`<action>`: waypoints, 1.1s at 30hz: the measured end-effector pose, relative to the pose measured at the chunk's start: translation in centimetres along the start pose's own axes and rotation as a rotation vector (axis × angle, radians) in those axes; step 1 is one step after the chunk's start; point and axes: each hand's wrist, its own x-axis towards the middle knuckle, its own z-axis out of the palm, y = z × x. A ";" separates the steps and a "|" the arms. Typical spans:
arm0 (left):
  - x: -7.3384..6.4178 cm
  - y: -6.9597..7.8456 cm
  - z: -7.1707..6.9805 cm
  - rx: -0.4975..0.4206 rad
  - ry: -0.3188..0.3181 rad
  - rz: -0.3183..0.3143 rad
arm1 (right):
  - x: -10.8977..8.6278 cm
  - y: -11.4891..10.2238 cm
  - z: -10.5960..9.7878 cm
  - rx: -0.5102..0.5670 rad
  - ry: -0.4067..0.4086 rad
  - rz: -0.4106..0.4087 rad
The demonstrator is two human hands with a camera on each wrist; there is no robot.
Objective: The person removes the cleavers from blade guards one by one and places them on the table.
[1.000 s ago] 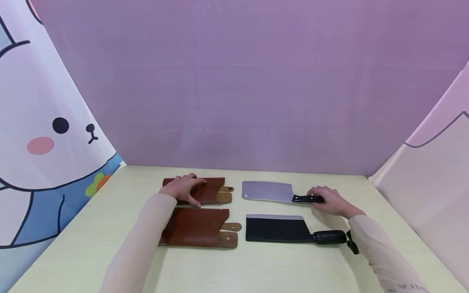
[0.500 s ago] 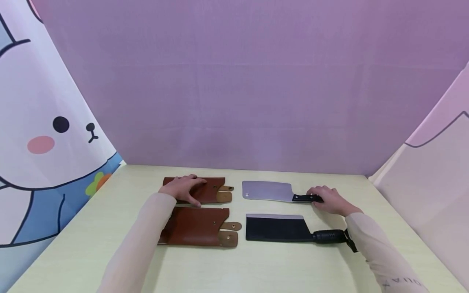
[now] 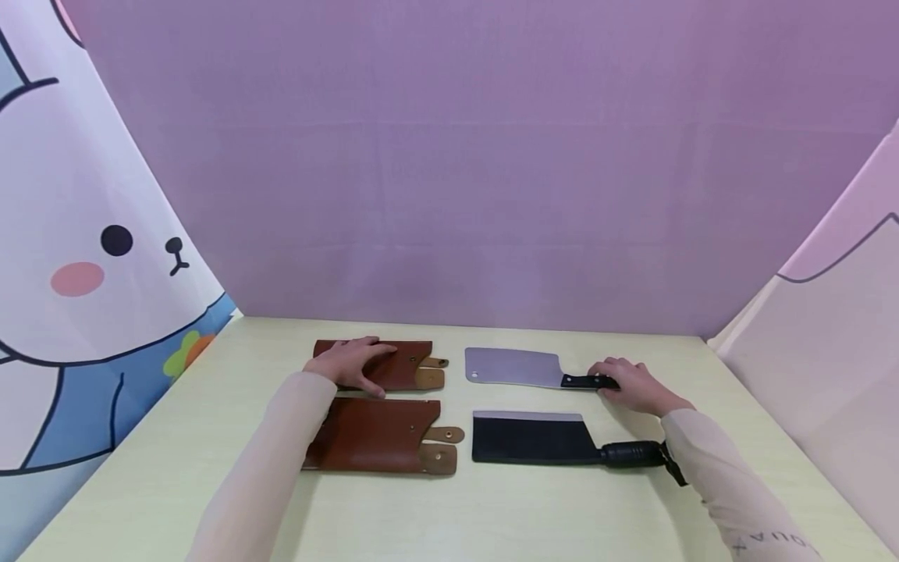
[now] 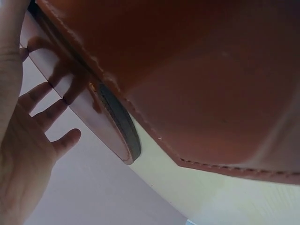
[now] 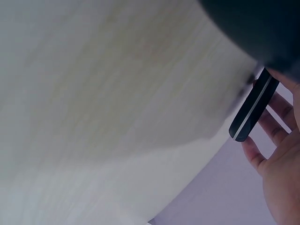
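Observation:
My left hand [image 3: 350,364] rests on the far brown leather knife sheath [image 3: 407,367], thumb and fingers spread apart. Its fairly straight fingers [image 4: 50,112] touch that sheath's edge in the left wrist view. To the right lies a silver-bladed cleaver [image 3: 513,367], blade pointing left. My right hand [image 3: 635,386] holds the end of its black riveted handle [image 3: 588,381], thumb on one side and fingers on the other. In the right wrist view the handle [image 5: 253,108] sits between thumb and fingers. The blade appears flat on the table.
Nearer lies a larger brown sheath [image 3: 375,437] with two strap tabs, partly under the left forearm. Beside it is a black-bladed cleaver [image 3: 534,441] with a ribbed handle [image 3: 632,453], close to the right sleeve. A purple backdrop [image 3: 449,164] rises behind the pale table [image 3: 520,515].
The right hand and sleeve have shifted very slightly to the left along the handle. My left hand, both sheaths and both cleavers have stayed in place.

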 end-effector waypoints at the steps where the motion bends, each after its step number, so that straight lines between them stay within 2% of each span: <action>1: 0.0 -0.1 0.0 0.002 0.003 0.002 | 0.0 0.0 0.0 -0.001 0.003 -0.001; 23: -0.8 0.2 -0.6 0.012 0.021 0.025 | -0.4 0.2 0.6 -0.003 0.036 0.040; 33: -1.5 -0.8 -1.1 0.055 0.046 0.039 | -1.0 0.2 0.1 0.010 0.072 0.048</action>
